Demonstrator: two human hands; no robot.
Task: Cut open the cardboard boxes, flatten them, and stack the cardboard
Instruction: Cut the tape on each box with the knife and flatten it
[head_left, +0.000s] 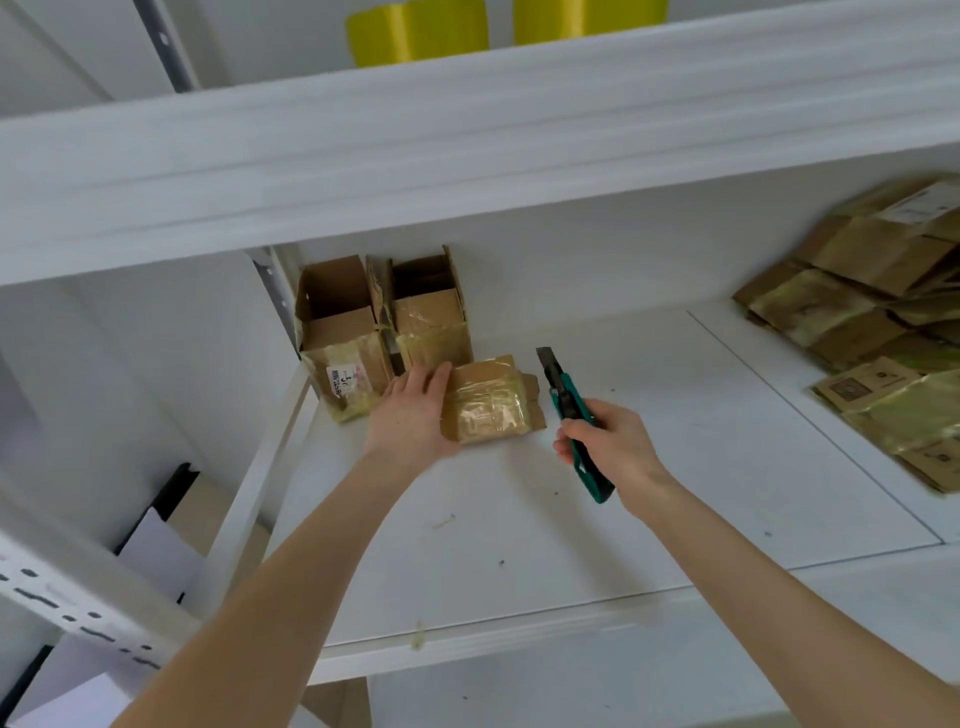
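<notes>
Taped cardboard box (488, 400) lies on white shelf (649, 467), just near of two opened boxes (384, 322). My left hand (415, 410) grips its left side; right hand (608, 441) clasps green utility knife (571, 415), blade out.

bare shelf board (675, 467) mid-right, open boxes (384, 322) back-left, flattened cardboard stack (883, 332) far right
</notes>
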